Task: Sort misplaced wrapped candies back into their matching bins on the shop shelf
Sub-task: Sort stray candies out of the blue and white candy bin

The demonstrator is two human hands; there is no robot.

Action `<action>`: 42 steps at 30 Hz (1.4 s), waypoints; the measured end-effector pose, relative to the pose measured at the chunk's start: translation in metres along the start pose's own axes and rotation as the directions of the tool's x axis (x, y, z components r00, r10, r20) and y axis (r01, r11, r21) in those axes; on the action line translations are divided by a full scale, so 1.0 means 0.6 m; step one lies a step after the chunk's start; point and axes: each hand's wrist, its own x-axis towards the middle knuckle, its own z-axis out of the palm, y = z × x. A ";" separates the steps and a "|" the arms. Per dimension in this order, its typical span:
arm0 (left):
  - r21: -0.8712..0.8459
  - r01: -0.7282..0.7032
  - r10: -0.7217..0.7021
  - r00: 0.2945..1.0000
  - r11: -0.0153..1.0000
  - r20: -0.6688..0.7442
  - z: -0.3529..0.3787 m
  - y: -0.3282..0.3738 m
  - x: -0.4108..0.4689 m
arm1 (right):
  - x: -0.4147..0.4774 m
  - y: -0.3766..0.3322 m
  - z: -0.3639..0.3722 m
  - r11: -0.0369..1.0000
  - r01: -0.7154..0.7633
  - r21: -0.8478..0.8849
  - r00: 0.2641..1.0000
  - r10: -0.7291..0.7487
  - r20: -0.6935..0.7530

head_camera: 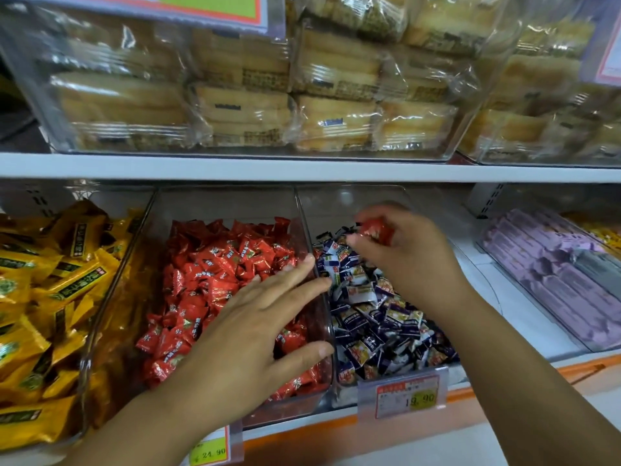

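A white shelf board [302, 169] runs above both hands, carrying clear tubs of wrapped pastries [235, 95]. Far left of the grip lie yellow packets [50, 297], and well to its right lie purple packs [544, 280]. Directly under the grip stands the clear blue-candy bin [353, 200], filled with blue-and-white candies [379, 334]. Just left of the grip, sharing a wall with it, is the red-candy bin [228, 203], heaped with red candies [208, 274]. The left hand [255, 331] lies flat over that heap, fingers straight and spread, holding nothing, its fingertips at the shared wall. The right hand [410, 253] hovers over the blue candies, fingers curled, pinching one red candy [376, 232]. A price tag [406, 395] hangs below the grip at the bin's front.
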 end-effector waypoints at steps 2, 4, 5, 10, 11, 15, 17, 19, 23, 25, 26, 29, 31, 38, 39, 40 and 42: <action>0.008 -0.003 0.003 1.000 1.000 0.000 0.001 0.000 0.000 | 0.014 -0.033 0.018 0.986 0.054 0.156 0.998 -0.059 0.027; 0.019 0.003 -0.003 1.000 1.000 0.000 0.001 0.000 -0.001 | 0.026 -0.049 0.033 0.971 0.041 0.234 0.990 -0.071 0.121; 0.013 0.009 -0.009 1.000 1.000 0.000 0.000 0.001 -0.002 | 0.033 -0.043 0.036 0.970 0.000 0.243 0.992 -0.030 0.121; -0.010 0.009 -0.009 1.000 1.000 0.011 -0.008 0.002 -0.002 | 0.080 0.041 0.046 0.961 -0.042 -0.272 0.971 0.103 0.214; -0.010 0.008 -0.008 1.000 1.000 0.012 -0.008 0.001 -0.002 | 0.086 0.053 0.059 0.947 -0.022 -0.321 0.945 0.125 0.302; 0.001 0.006 -0.006 1.000 1.000 0.009 -0.007 0.000 0.001 | 0.109 0.077 0.115 0.810 0.218 -0.545 0.873 0.089 0.480; -0.007 0.000 0.000 1.000 1.000 -0.001 -0.005 -0.001 0.001 | 0.118 0.080 0.126 0.754 0.243 -0.610 0.878 0.097 0.469; -0.016 -0.004 0.003 1.000 1.000 -0.009 -0.002 -0.002 0.001 | 0.118 0.081 0.123 0.797 0.203 -0.569 0.891 0.090 0.444; -0.003 -0.016 0.015 1.000 1.000 -0.025 0.001 -0.004 0.002 | 0.094 0.062 0.085 0.964 0.053 -0.260 0.972 0.011 0.237; -0.002 -0.014 0.014 1.000 1.000 -0.025 0.001 -0.006 0.002 | 0.075 0.038 0.064 0.995 0.067 -0.075 0.997 -0.064 0.040; -0.002 -0.013 0.013 1.000 1.000 -0.023 0.000 -0.007 0.001 | 0.067 0.024 0.055 0.995 0.077 0.057 0.997 -0.079 0.027; -0.006 -0.017 0.017 1.000 1.000 -0.022 0.002 -0.008 0.000 | 0.056 0.004 0.032 0.983 0.042 0.177 0.955 -0.091 0.283; -0.008 -0.017 0.017 1.000 1.000 -0.021 0.001 -0.004 0.000 | 0.059 0.032 0.015 1.000 0.021 0.006 0.950 -0.022 0.312; -0.011 -0.010 0.010 1.000 1.000 -0.005 -0.005 -0.005 0.001 | 0.033 0.079 0.054 0.747 0.119 -0.654 0.862 0.249 0.442; -0.010 -0.013 0.013 1.000 1.000 -0.003 -0.003 -0.006 0.000 | 0.030 0.072 0.058 0.770 0.151 -0.620 0.855 0.213 0.473; -0.009 -0.015 0.015 1.000 1.000 -0.003 -0.002 -0.006 0.000 | 0.027 0.066 0.056 0.792 0.155 -0.590 0.836 0.213 0.506; -0.010 -0.005 0.005 1.000 1.000 -0.008 0.000 -0.005 -0.001 | 0.028 0.052 0.028 0.879 0.090 -0.469 0.788 0.225 0.573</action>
